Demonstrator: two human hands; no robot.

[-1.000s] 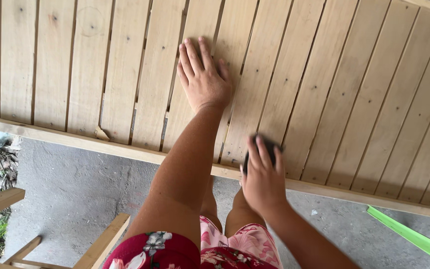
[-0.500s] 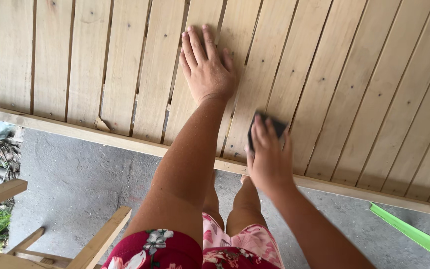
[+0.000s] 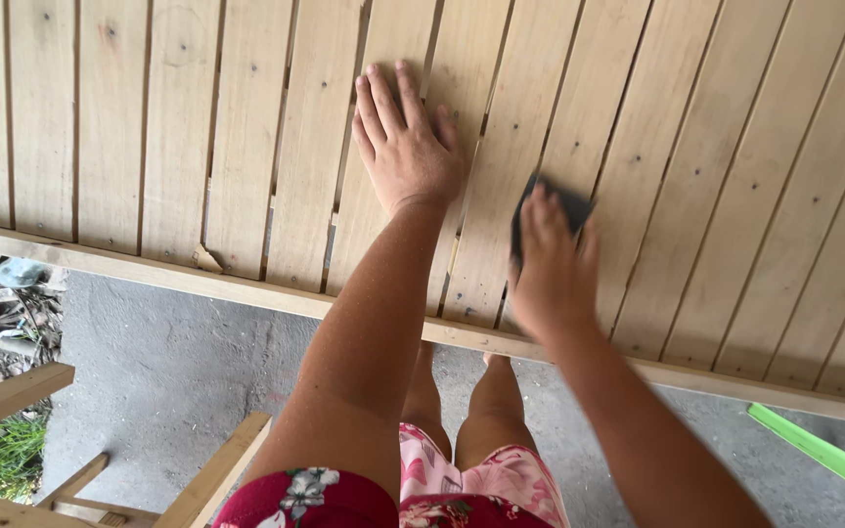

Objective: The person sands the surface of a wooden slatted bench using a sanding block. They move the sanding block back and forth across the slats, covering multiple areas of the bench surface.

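A big panel of pale wooden slats point(image 3: 198, 127) fills the upper part of the head view. My left hand point(image 3: 405, 147) lies flat on the slats, fingers spread and pointing away from me. To its right, my right hand point(image 3: 552, 262) presses a small dark sanding block point(image 3: 571, 205) against a slat; the hand is blurred by motion and covers most of the block. Both arms reach over the panel's near edge rail point(image 3: 129, 269).
Grey concrete floor point(image 3: 168, 362) lies below the panel's edge. A wooden frame point(image 3: 12, 396) stands at the lower left beside grass and debris. A bright green plastic piece point(image 3: 823, 455) sticks in at the lower right. A splinter point(image 3: 209, 259) juts near the rail.
My right hand with the sanding block has slid up the slat, away from the edge rail. My left hand stays flat in the same place.
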